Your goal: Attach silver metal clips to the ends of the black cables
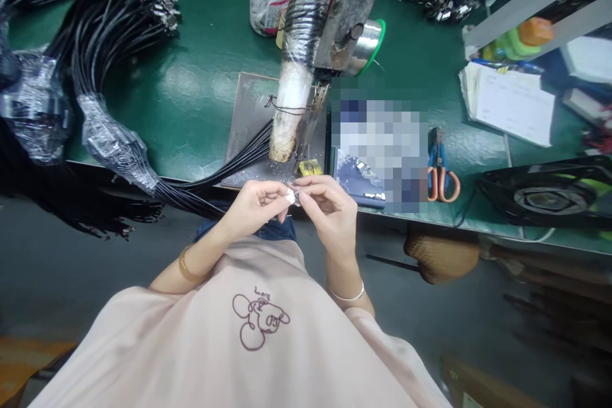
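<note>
My left hand (255,204) and my right hand (332,207) meet at the bench's front edge, thumbs and fingers pinched together. A small white piece (291,196) shows at my left fingertips; whether it is held or covers a finger is unclear. Something small and greyish sits between the right fingertips, too small to name. Just behind the hands are a small yellow block (310,167) and a dark board (248,115) with bright specks scattered on it. A bundle of black cables (205,186) runs beside my left hand onto this board.
A wrapped hose (291,92) and a metal post (347,6) hang over the board. Solder wire spool (368,44), cup (268,6) and pliers (440,169) stand around. Plastic-wrapped cable bundles (115,134) lie left; a fan (549,197) and papers (511,102) right.
</note>
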`<state>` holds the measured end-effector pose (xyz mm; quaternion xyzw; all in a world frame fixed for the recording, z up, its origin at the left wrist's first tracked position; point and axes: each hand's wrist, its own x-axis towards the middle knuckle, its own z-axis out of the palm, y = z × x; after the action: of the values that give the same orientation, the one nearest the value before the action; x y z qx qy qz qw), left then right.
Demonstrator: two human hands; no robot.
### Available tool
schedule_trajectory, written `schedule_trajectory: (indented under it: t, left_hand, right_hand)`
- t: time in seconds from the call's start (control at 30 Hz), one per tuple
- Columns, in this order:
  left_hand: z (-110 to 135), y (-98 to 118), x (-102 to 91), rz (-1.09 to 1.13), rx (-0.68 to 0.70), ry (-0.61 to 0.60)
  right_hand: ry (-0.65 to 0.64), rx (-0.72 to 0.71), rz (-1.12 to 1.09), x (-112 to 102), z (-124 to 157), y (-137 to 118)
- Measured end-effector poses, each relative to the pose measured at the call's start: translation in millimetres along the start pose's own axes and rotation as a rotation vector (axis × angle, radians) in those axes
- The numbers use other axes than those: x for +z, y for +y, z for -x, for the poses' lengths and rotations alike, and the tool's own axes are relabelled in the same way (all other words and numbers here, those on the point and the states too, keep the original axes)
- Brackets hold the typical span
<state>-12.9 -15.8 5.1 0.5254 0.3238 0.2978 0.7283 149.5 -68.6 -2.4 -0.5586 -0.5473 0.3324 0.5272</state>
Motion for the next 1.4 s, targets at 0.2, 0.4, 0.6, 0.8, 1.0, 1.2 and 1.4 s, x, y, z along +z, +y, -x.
schedule_trajectory:
  t: [0.2, 0.4, 0.6, 0.8, 1.0, 1.2, 1.4]
  left_hand:
    - [1, 0, -6.1, 0.021, -0.057, -0.061]
    - [-2, -12, -0.8, -0.026, 0.077, 0.13]
    - [-2, -20, 4.5, -0.286, 0.296, 0.289]
    - [-1, -18, 3.0, -0.574, 0.545, 0.285]
    - [5, -17, 9.1, -0.594, 0.522, 0.238]
    - [7, -16, 6.7, -0.065, 0.152, 0.098]
    - [2, -12, 1.4, 0.099, 0.073, 0.113]
  right_hand:
    - [-0.037, 0.09, -0.301, -7, -2, 9]
    - [0.092, 0.041, -0.055, 1, 2, 2]
    - [0.069, -0.026, 0.033, 4, 2, 2]
    - [0.043, -0.067, 0.076, -3, 0, 3]
    - [0.028, -0.16, 0.193, -1, 4, 1]
    - [0.19, -0.366, 0.329, 14, 14, 7]
    - [0.234, -0.113, 0.055, 11, 9, 7]
